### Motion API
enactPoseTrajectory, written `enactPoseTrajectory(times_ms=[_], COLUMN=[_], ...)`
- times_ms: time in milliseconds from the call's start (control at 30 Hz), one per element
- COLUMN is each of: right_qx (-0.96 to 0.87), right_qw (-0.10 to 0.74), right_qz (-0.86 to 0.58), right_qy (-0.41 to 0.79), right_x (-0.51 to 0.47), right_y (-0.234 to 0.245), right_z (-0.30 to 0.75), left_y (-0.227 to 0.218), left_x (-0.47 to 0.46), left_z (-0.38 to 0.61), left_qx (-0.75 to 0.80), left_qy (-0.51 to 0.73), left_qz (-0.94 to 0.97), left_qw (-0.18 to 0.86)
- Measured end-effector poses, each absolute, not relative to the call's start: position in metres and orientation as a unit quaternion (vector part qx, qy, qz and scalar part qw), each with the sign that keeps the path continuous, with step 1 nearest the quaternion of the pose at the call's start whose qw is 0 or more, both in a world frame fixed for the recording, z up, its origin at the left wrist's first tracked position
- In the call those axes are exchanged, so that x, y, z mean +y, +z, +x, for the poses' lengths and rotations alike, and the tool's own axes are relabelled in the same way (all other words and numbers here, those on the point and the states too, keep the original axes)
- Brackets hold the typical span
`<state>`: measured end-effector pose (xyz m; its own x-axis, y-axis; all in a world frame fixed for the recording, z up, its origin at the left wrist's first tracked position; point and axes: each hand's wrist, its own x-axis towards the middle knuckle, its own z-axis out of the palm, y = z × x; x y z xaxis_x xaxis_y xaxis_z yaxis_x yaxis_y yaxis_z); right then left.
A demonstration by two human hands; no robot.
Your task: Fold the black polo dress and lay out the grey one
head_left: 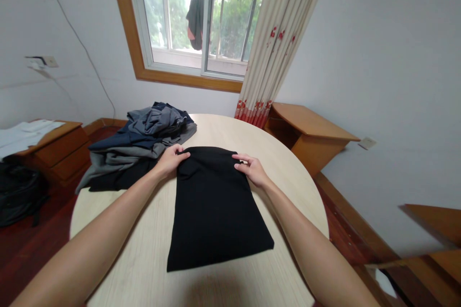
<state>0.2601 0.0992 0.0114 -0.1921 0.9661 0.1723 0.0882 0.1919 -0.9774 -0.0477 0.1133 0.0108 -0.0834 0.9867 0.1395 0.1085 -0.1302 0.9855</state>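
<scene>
A piece of black clothing (216, 206), laid out as a flat folded panel, covers the middle of the round table (144, 240). Its exact kind does not show. My left hand (171, 159) pinches its far left corner between thumb and fingers. At the far right corner, my right hand (252, 169) has the edge between thumb and forefinger. The far edge looks slightly lifted and curved between both hands. The near edge lies flat on the table, slanting up toward the right.
A heap of grey, navy and black clothes (144, 139) sits at the table's back left. Behind are a window (201, 19) and a patterned curtain (277, 38). A wooden cabinet (309, 127) stands back right, a drawer unit (66, 146) and a black bag (19, 192) to the left.
</scene>
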Motion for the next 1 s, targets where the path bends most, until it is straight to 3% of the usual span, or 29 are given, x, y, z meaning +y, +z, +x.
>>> enactPoseTrajectory(times_ms=[133,233,433,567,633,767,867,1000], right_qx=[-0.661,-0.64,-0.579,-0.642,-0.674,-0.711,-0.722,-0.733], right_qw=[0.504,0.472,0.39,0.354,0.321,0.2,0.118,0.118], right_qz=[-0.391,-0.435,-0.513,-0.544,-0.572,-0.636,-0.65,-0.633], right_qy=[0.396,0.422,0.5,0.408,0.338,0.222,0.207,0.219], right_x=[0.096,0.098,0.102,0.1,0.095,0.078,0.069,0.076], right_y=[0.025,0.021,-0.004,0.002,0.01,0.023,0.024,0.013], right_z=[0.268,0.269,0.263,0.269,0.272,0.277,0.278,0.277], left_y=[0.03,0.028,0.006,0.018,0.026,0.033,0.03,0.02], left_x=[0.114,0.115,0.108,0.089,0.075,0.051,0.043,0.052], left_z=[-0.053,-0.053,-0.051,-0.057,-0.057,-0.049,-0.039,-0.031], left_qx=[0.446,0.469,0.596,0.666,0.687,0.661,0.645,0.652], left_qy=[0.606,0.606,0.45,0.305,0.202,0.074,0.089,0.144], left_qz=[0.524,0.508,0.574,0.648,0.659,0.632,0.619,0.637], left_qw=[0.397,0.393,0.335,0.207,0.231,0.398,0.438,0.386])
